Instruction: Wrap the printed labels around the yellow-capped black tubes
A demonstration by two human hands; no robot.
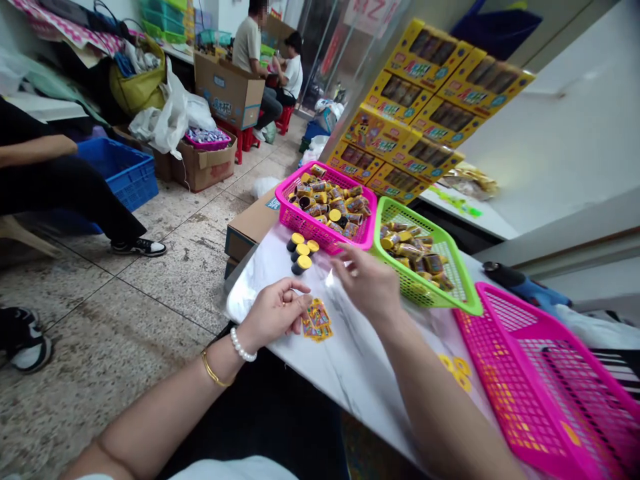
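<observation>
My left hand (280, 308), wearing a pearl bracelet, is closed with thumb and fingers together beside a small pile of yellow printed cards (317, 323) on the white marbled table (345, 363). Whatever those fingers hold is too small to make out. My right hand (370, 283) hovers near the pink basket's front edge, fingers curled toward the thumb; a faint clear glint lies by its fingertips. Several black tubs with yellow lids (301, 265) stand upright beyond my left hand. The pink basket (327, 238) holds many small yellow-and-dark tubs.
A green basket (467, 287) of wrapped pieces stands right of the pink one. Another pink basket (505, 380) lies at the right, near yellow rings (460, 373). Yellow display boxes (395, 143) are stacked behind. A seated person's leg (95, 193) is at left; two people sit farther back.
</observation>
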